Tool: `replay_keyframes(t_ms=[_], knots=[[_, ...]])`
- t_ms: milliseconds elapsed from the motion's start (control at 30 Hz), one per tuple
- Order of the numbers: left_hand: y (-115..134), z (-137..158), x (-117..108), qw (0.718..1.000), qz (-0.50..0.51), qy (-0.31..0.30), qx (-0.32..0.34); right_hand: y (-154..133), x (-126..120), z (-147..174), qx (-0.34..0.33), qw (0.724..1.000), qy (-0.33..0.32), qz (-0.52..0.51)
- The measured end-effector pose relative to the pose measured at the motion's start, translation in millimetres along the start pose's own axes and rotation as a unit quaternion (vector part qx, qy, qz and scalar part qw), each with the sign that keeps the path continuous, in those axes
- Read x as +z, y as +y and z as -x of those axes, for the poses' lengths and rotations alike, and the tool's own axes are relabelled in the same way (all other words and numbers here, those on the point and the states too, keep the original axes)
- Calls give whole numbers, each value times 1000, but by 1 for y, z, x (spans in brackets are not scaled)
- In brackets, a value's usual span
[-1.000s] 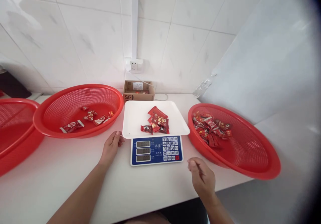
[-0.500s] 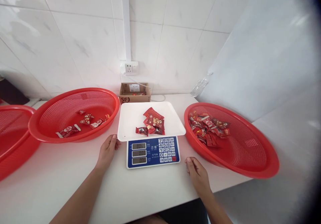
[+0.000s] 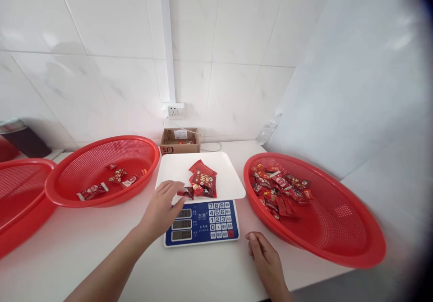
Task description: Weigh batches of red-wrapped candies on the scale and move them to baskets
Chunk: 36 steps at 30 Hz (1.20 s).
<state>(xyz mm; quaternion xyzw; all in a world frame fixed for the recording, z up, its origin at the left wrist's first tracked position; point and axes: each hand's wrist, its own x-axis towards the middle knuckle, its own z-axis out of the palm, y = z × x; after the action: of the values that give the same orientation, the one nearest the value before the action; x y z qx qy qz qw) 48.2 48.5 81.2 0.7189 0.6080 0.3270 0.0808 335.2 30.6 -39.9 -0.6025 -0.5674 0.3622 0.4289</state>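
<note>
My left hand (image 3: 164,204) reaches over the front left of the white scale pan (image 3: 169,169), fingers and thumb apart. Its fingertips are at the left end of a small dark red candy packet (image 3: 187,193); whether they touch it, I cannot tell. Behind that packet, several larger red snack packets (image 3: 204,176) lie heaped on the pan. The scale's blue keypad panel (image 3: 202,222) faces me, its top display partly behind my left thumb. To the right of the scale, my right hand (image 3: 265,259) rests on the table, fingers curled in with nothing visible in them.
On the right, a red plastic basket (image 3: 352,211) holds many wrapped snacks. Another red basket (image 3: 72,171), left of the scale, holds several packets, with a third basket (image 3: 20,220) beyond. A small cardboard box (image 3: 181,147) stands behind the pan, under a wall socket (image 3: 174,111).
My left hand has moved from beside the scale up and right to the small packet, its fingers opening. The right hand stays curled near the scale. The view has tilted up slightly.
</note>
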Motion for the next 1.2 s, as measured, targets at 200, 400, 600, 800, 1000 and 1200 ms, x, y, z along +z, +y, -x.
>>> replay_keyframes(t_ms=[200,400,600,800,1000,1200], knots=[[6,-25,2,994,-28,-88,-64,1,-3,2,9,1000,6,-10],[25,13,-11,992,86,-19,-92,-5,-6,3,-15,1000,-1,-5],[43,88,34,957,198,-198,-73,-22,-1,21,-99,989,-111,4],[50,108,62,928,230,-280,-81,-49,25,40,-74,936,-338,-73],[43,103,64,925,217,-287,-121,-45,34,39,-23,946,-319,-43],[39,103,66,891,254,-313,-208,-39,33,39,-21,951,-305,-52]])
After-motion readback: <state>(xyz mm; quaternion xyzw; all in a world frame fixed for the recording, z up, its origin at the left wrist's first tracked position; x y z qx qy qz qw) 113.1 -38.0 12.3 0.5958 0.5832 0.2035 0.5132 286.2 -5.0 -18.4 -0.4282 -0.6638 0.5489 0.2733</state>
